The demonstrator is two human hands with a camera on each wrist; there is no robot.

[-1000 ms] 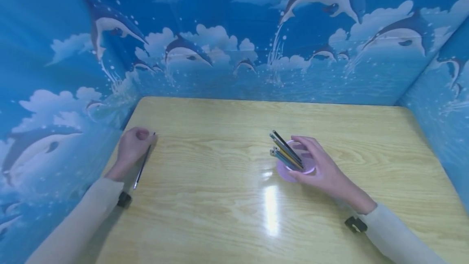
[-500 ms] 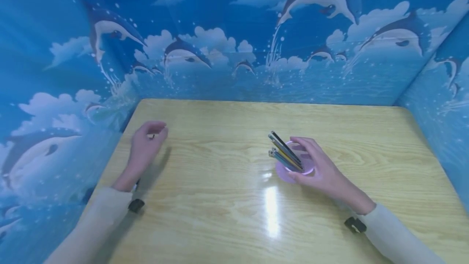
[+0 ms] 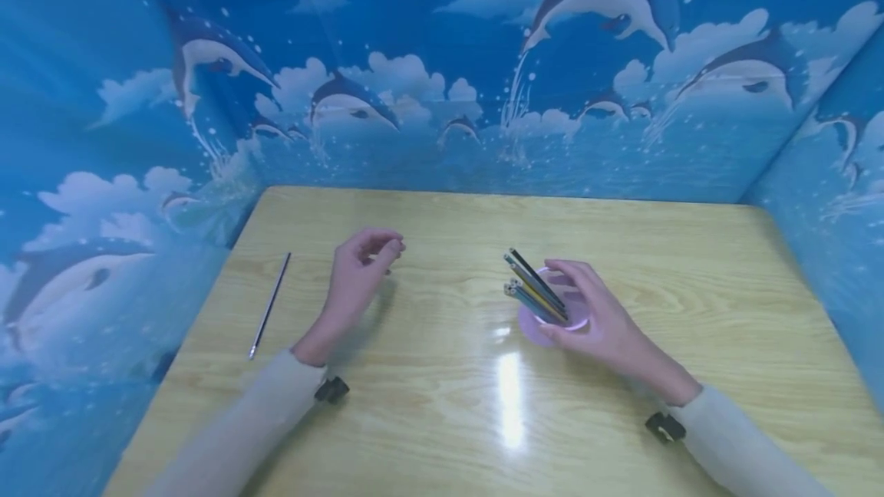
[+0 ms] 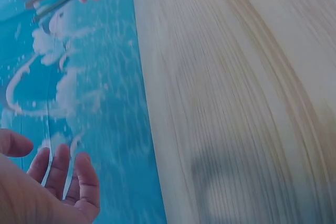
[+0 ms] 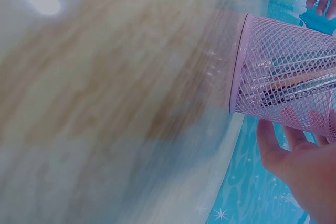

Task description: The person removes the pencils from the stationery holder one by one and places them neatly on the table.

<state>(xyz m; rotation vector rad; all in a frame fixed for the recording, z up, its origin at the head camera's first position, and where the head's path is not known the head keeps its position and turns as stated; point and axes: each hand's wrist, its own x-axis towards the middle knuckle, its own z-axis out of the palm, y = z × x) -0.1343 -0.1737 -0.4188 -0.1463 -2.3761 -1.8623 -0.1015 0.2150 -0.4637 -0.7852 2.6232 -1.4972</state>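
Observation:
A pink mesh pencil cup (image 5: 289, 72) stands on the table right of centre, with several pencils (image 3: 535, 291) leaning out of it to the left. My right hand (image 3: 601, 317) grips the cup from its right side, fingers and thumb around the wall near the rim. Left of centre, my left hand (image 3: 362, 271) is above the table with loosely bent fingers and nothing in them; the left wrist view shows the same hand (image 4: 58, 184) with its fingers apart. A single pencil (image 3: 269, 307) lies on the table at the left, beyond the left forearm.
The wood-grain table (image 3: 442, 405) has a back edge against a blue dolphin-print curtain (image 3: 414, 98), which also hangs along the left and right sides. A bright light reflection shows on the tabletop in front of the cup.
My left hand has left the pencil lying at the left and moved right, toward the table's middle. The right hand keeps hold of the pencil cup in the same place.

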